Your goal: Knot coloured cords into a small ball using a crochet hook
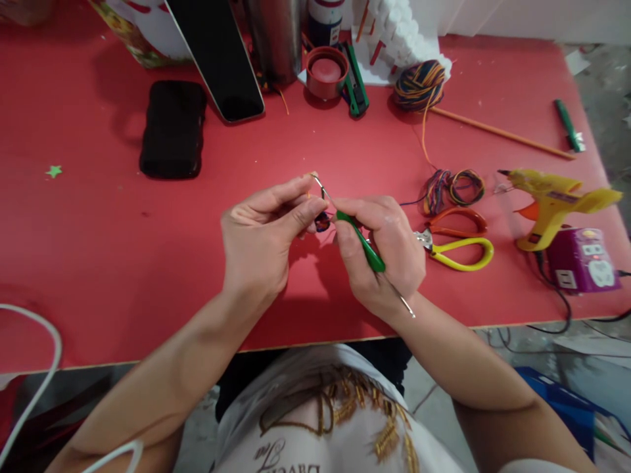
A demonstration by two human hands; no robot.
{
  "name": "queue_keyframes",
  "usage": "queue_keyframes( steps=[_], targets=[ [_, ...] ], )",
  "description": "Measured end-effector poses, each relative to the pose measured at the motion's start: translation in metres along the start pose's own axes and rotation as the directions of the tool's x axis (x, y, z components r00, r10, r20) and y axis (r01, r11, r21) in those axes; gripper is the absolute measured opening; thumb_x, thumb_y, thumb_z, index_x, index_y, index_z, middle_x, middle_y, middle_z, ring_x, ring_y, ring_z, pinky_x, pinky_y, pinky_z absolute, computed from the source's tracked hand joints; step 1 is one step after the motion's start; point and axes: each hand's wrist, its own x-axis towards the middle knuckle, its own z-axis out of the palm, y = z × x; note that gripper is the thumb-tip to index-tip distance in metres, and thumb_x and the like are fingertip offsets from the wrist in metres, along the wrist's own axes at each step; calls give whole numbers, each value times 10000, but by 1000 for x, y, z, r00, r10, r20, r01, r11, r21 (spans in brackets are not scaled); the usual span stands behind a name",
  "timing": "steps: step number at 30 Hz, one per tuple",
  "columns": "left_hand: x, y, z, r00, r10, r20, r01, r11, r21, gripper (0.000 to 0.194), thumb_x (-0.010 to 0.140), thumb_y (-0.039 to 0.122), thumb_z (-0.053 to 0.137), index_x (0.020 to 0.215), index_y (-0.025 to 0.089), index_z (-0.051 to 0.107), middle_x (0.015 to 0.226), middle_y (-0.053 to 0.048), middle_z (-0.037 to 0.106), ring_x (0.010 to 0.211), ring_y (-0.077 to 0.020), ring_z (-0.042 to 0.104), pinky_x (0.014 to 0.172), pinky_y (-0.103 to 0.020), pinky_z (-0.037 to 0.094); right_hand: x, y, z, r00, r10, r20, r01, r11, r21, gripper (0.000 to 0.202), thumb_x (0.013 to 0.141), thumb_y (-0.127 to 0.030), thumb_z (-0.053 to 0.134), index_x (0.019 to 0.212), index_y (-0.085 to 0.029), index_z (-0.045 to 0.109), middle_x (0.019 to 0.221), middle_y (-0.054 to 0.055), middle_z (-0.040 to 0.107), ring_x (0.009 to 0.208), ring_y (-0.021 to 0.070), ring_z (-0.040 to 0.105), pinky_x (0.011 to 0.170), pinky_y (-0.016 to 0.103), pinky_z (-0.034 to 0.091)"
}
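Observation:
Near the table's front middle, my right hand (382,249) is closed around a crochet hook with a green handle (367,246). The hook's metal tip points up and left to the fingertips of my left hand (269,230). Between thumb and fingers, my left hand pinches a small dark multicoloured yarn piece (322,221), partly hidden by the fingers. Loose loops of multicoloured yarn (436,190) lie right of my hands, and a strand leads up to a yarn ball (419,85).
On the red table (98,263), scissors (461,253) and a yellow glue gun (552,203) lie to the right, by a purple box (584,259). A black case (173,129), a phone (219,59), a green cutter (355,82) and a wooden stick (503,133) are farther back.

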Motion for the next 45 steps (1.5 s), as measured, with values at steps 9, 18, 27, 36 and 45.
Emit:
queue_keyframes(
  steps=[9,18,27,36,45],
  targets=[
    [10,15,-6,973,-168,161,181,981,-71,229,665,230,1019,836,263,870,838,-11,834,593,-96,644,555,-230,553,3,14,-5,999,23,25,-27,980,199,267,1014,-287,691,1267,-333,762,1117,67,795,919,265,761,850,441,626],
    [25,27,-22,930,-249,269,266,964,-27,264,633,179,1022,858,228,891,836,-45,837,631,-110,717,555,-178,580,9,11,-14,999,21,48,-30,977,213,241,1007,-287,694,1216,-338,800,1026,66,796,846,261,744,820,457,640],
    [35,34,-37,887,-284,363,290,956,39,269,628,217,1028,865,212,901,758,-59,795,626,-114,701,542,-171,563,11,7,-17,997,4,71,-17,982,190,223,986,-285,713,1177,-341,813,865,49,768,891,274,755,885,460,643],
    [46,37,-53,815,-330,477,299,944,142,287,575,321,1065,805,263,903,693,-67,752,529,-101,612,466,-203,504,21,0,-29,991,-56,120,26,972,234,235,943,-207,737,1119,-325,838,803,36,785,856,275,761,824,456,643],
    [50,33,-56,706,-423,568,311,906,288,268,568,406,1053,737,284,884,596,-66,688,510,-147,618,454,-256,517,32,1,-47,952,-140,273,51,949,311,228,937,-151,757,1103,-282,841,944,24,830,851,212,766,786,371,625]
  ],
)
